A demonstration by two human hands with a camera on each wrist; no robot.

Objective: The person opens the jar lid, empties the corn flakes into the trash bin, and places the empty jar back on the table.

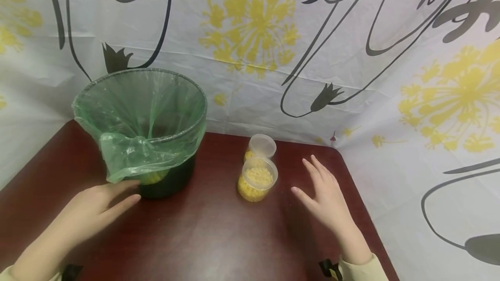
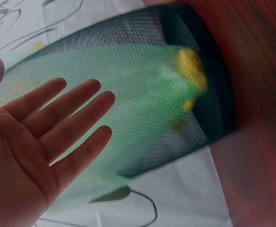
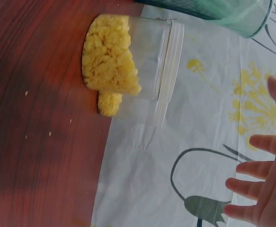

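Note:
A dark mesh waste bin stands at the left of the table, lined with a thin green plastic bag folded over its rim. Something yellow shows through the mesh near the bin's base. My left hand is beside the bin's near side, fingers extended, holding nothing. Two clear lidded jars stand mid-table, one behind the other. The front jar is partly filled with yellow flakes; the back jar also holds some. My right hand hovers right of the jars, fingers spread, holding nothing.
The dark red-brown table has rounded corners. A white cloth with yellow flowers and grey stems hangs behind it and along the right. A few tiny pale crumbs lie on the tabletop.

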